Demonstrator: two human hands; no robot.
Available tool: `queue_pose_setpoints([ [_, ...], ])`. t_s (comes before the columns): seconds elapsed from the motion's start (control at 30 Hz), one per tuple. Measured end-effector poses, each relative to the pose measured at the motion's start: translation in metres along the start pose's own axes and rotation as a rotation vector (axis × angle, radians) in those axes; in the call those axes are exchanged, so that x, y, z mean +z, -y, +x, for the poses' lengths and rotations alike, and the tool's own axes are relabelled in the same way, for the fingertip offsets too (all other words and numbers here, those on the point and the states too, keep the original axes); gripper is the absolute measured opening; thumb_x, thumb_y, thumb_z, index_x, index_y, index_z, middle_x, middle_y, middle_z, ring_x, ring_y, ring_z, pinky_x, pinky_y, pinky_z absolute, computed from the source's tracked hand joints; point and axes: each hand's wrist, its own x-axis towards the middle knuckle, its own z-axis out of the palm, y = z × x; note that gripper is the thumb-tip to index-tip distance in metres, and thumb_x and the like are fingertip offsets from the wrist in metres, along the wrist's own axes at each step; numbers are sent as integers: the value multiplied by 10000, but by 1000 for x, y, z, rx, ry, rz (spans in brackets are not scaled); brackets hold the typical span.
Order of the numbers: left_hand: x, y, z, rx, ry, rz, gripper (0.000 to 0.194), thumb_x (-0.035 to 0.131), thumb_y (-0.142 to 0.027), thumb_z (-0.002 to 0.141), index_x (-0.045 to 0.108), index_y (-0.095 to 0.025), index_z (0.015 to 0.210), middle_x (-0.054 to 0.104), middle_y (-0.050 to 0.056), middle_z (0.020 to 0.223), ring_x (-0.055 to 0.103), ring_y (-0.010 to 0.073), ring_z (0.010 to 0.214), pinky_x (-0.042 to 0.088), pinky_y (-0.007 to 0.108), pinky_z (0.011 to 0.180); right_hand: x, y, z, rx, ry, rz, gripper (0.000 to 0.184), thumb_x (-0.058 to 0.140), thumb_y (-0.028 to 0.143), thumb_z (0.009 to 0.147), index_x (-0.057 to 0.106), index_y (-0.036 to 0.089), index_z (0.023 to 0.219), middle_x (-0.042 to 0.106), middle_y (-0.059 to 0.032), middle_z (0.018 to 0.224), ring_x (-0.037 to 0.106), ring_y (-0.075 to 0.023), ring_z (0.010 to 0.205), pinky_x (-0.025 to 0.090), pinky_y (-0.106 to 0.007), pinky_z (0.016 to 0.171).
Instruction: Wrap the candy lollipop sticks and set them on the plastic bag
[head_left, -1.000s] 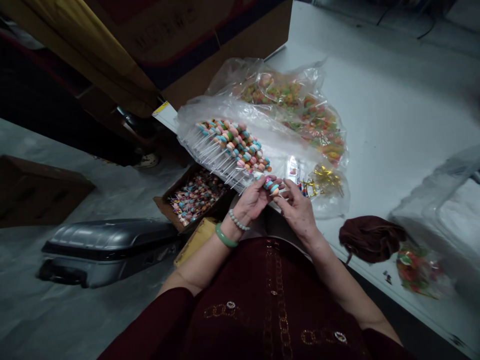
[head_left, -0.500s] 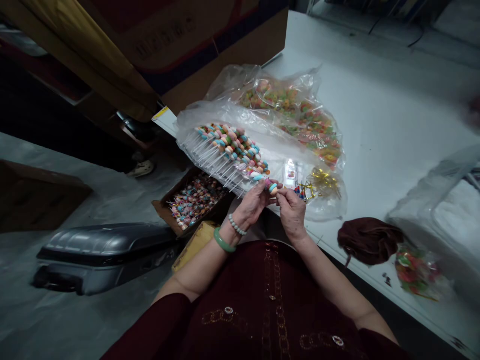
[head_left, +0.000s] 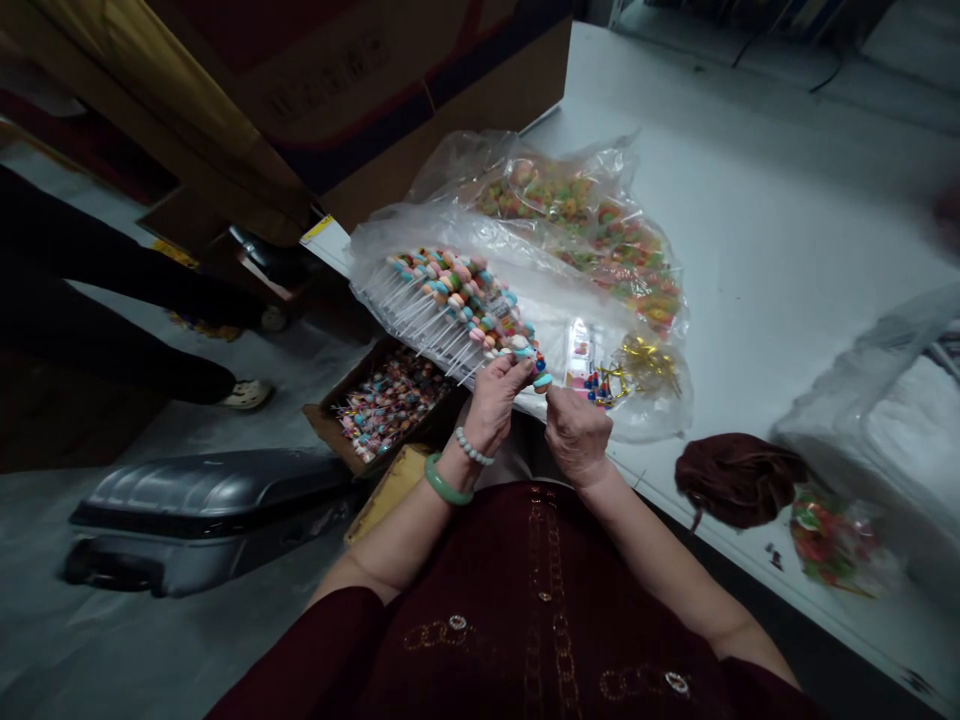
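At the edge of a white table (head_left: 750,230), a candy skewer (head_left: 529,358) is pinched by the left hand (head_left: 491,405), kept apart from the rows of skewers in a plastic bag (head_left: 371,245). Beside its candy end, the right hand (head_left: 574,435) is curled close; whether the skewer is gripped by it cannot be told.

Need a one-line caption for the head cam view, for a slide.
Head view: left hand and right hand pinch a candy skewer beside a clear plastic bag of candy skewers on a white table.
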Motion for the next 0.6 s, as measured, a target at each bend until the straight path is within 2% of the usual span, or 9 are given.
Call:
queue_pose_setpoints([
  [0.1,1,5,-4,-31,23,-14,247,829,-300,672,676,-133,769,645,-12,715,568,83,646,468,236,709,-2,-3,1,64,15,180,270,427,176,944,692,204,902,675,-44,746,584,-150,672,348,-258,609],
  [0.17,2,5,-6,-78,50,-30,256,822,-315,686,670,-131,778,648,-6,734,578,87,666,471,241,728,-3,-5,3,194,11,408,221,466,253,940,678,211,894,686,-34,779,597,-148,681,398,-250,633],
  [0.23,4,5,-8,-116,65,-37,257,819,-316,692,669,-132,792,657,2,756,599,97,701,476,251,757,-6,-8,7,361,6,678,175,535,349,905,646,215,883,663,-6,733,585,-143,636,432,-249,611],
  [0.3,8,5,-10,-114,74,-29,251,821,-308,691,672,-131,791,667,7,767,608,102,717,476,256,775,-8,-10,10,503,14,902,214,601,421,853,617,214,906,602,37,632,535,-131,546,428,-243,543],
  [0.37,13,5,-14,-89,101,-11,252,822,-313,691,684,-131,797,677,13,776,611,104,722,475,261,786,-12,-12,11,559,23,1004,275,631,461,823,620,208,931,551,62,576,480,-119,487,400,-237,493],
  [0.47,20,4,-20,-81,175,39,272,811,-357,705,701,-137,820,694,26,814,624,120,752,478,277,810,-22,-16,8,488,-28,837,269,606,451,858,678,211,954,615,32,651,518,-124,545,412,-245,541],
  [0.6,28,-1,-24,-180,247,79,405,717,-531,765,710,-149,899,716,67,907,660,170,854,485,306,832,-37,-20,-2,228,-155,298,262,513,336,951,712,231,1086,713,-40,824,611,-149,714,404,-260,652],
])
